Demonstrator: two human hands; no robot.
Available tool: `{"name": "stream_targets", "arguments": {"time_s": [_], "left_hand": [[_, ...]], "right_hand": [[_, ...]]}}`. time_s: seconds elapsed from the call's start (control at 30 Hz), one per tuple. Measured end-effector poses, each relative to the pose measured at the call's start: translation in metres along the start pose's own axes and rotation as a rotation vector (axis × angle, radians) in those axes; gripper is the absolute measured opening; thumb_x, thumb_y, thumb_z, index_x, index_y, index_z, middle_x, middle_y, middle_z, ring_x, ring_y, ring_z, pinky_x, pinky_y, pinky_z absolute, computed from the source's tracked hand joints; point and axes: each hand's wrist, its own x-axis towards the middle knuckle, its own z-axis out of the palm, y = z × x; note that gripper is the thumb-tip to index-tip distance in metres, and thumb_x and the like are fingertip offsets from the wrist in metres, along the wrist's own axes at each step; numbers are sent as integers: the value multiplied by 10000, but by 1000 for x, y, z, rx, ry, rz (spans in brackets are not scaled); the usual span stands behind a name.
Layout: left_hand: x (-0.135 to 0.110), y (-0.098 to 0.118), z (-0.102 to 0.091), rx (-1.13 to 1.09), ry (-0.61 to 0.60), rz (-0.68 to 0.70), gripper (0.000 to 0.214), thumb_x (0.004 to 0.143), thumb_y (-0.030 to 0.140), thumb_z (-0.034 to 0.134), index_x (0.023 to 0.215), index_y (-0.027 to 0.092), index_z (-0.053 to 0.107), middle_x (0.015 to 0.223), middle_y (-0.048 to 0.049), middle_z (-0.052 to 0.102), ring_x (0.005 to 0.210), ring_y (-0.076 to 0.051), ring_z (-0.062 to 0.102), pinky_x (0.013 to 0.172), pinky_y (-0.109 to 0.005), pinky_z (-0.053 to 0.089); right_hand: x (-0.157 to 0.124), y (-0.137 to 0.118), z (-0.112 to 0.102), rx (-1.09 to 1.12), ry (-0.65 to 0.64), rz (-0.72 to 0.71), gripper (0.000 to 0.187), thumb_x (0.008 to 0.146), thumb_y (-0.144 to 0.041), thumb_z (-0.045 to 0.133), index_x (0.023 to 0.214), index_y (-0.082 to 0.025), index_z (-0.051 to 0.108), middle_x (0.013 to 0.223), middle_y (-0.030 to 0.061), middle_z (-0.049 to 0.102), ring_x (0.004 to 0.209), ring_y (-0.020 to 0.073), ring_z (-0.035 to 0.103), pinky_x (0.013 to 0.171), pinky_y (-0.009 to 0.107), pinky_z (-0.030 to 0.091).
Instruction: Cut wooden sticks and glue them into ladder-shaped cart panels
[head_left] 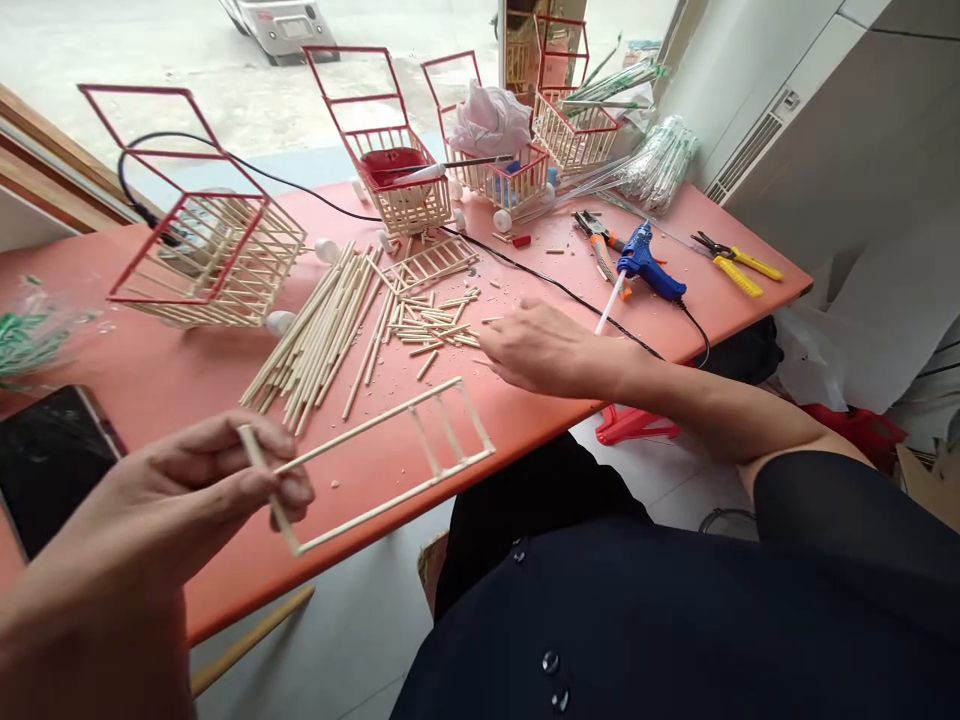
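Note:
My left hand (225, 475) pinches one end of a ladder-shaped frame (379, 508) made of thin wooden sticks, held tilted above the table's front edge. Two long rails run to the right, with several short rungs at the far end and a crosspiece by my fingers. My right hand (529, 345) is closed, fingers curled down at the right side of a pile of short cut sticks (431, 325); its fingertips are hidden. Left of that pile lies a heap of long sticks (322, 335). Behind it rests another small ladder frame (431, 265).
A blue glue gun (649, 262), pliers (598, 245) and yellow-handled cutters (735, 265) lie on the pink table (525, 440) at right. Several miniature stick carts, including a red-rimmed cart (225, 255), stand at the back. A black cord crosses the table; a phone (56, 460) lies left.

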Motion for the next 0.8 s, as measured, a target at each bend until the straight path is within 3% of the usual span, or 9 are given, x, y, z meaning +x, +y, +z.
{"name": "stream_targets", "arguments": {"time_s": [0.13,0.27,0.43,0.57,0.7,0.8], "left_hand": [[23,1,25,-24,-152,13,497,582,469,1086,839,219,742,628,-26,734,607,-200,654,575,-301,528],[48,1,46,32,-332,-8,553,656,560,1053,913,178,747,707,-87,808,657,-208,729,605,-267,556],[58,11,70,11,-381,-22,548,673,520,1061,940,182,723,751,-75,832,719,-195,775,689,-249,600],[62,9,69,32,-387,-43,554,747,577,1014,997,181,718,801,-76,847,753,-203,803,731,-265,633],[62,5,67,58,-369,-20,529,802,551,985,1048,170,711,828,-77,855,765,-220,826,754,-287,652],[60,3,69,54,-314,7,486,845,515,954,1081,165,713,844,-81,861,777,-235,840,774,-308,662]], "right_hand": [[-28,-3,17,-13,-82,-25,228,1036,-68,515,1042,-94,741,1002,183,806,949,281,695,868,398,333],[-34,13,9,-44,-89,158,246,1053,-94,521,1100,-81,762,1042,206,822,903,276,699,812,388,298],[-47,34,-11,-49,-57,316,270,1106,-178,519,1085,-73,767,1049,211,818,929,288,694,825,384,293],[-51,41,-10,1,-66,350,253,1102,-178,528,1087,-80,762,1062,196,815,922,269,674,835,381,319],[-57,56,-11,132,110,415,194,1071,-170,569,1009,-96,738,980,127,782,875,208,628,849,361,367],[-71,69,-26,444,336,386,183,1051,-238,616,915,-139,688,865,38,707,798,147,575,805,326,410]]}}
